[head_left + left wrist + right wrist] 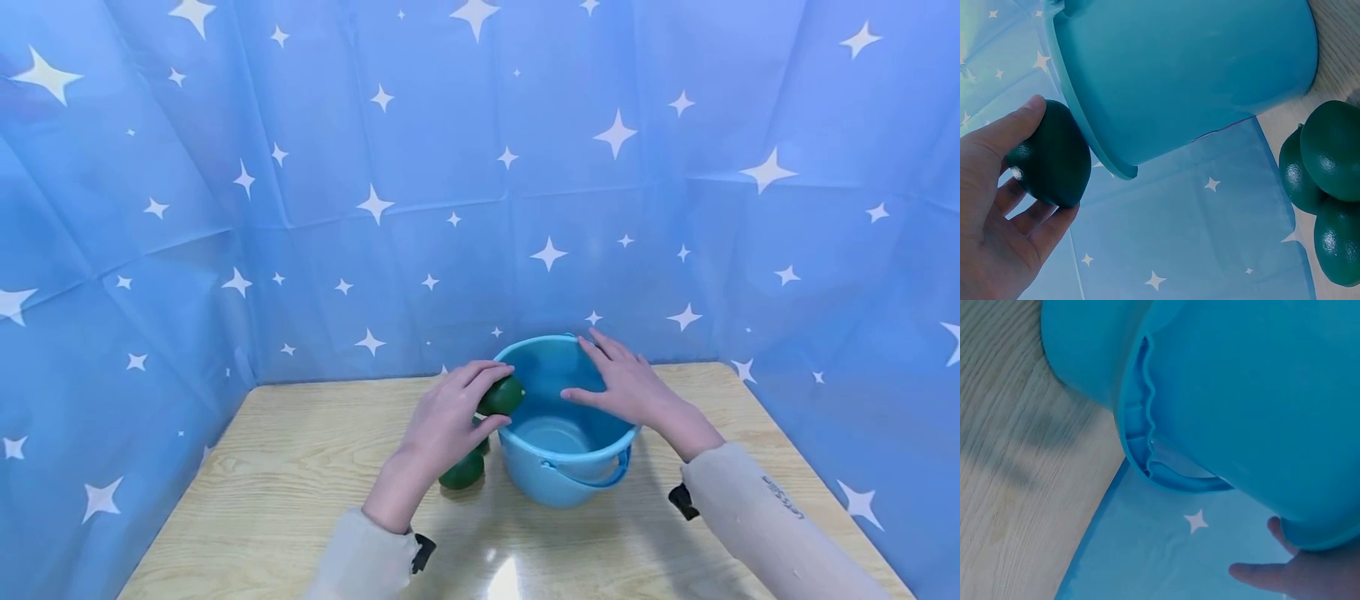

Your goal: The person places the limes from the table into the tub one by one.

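on the worktop [322, 475] the blue bucket [551, 483] stands upright, mouth up, presumably set midway to suit both arms. my right hand [633, 390] has its fingers spread apart at the right of the rim, contact unclear, perhaps there for steadying; my left hand [444, 417] is clamped on one green fruit [501, 397], thumb opposing fingers, likely for security, just beside the left rim. three spare fruits [1337, 150] lie clustered left of the bucket.

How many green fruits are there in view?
4. One green fruit is in the left hand at the bucket's rim; three clustered green fruits are on the table beside the bucket. More may be hidden behind those.
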Demonstrator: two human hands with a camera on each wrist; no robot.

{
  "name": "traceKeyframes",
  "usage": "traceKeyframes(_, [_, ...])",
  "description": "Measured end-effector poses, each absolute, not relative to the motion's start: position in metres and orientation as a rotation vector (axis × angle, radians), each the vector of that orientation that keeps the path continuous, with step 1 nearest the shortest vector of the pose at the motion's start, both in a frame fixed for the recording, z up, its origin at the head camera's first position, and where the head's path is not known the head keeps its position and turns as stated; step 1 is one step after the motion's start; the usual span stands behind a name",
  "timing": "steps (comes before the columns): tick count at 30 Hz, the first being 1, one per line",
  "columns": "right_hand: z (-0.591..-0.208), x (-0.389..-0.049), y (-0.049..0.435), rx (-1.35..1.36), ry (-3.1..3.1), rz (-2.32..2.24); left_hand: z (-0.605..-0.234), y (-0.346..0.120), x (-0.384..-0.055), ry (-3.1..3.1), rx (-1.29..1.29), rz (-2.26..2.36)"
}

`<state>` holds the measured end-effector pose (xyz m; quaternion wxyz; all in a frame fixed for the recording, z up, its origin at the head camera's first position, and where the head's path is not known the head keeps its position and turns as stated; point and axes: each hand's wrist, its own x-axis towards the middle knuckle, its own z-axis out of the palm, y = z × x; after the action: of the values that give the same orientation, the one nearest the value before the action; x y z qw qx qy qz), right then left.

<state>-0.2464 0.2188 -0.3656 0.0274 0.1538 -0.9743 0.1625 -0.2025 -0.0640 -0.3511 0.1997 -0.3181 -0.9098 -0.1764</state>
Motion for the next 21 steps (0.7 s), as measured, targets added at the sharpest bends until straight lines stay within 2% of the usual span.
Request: traceKeyframes(21, [-0.369,-0.246,0.223,0.429,-3.032,0.458,-0.351,-0.051,-0.206,-2.561,-0.930,-0.486])
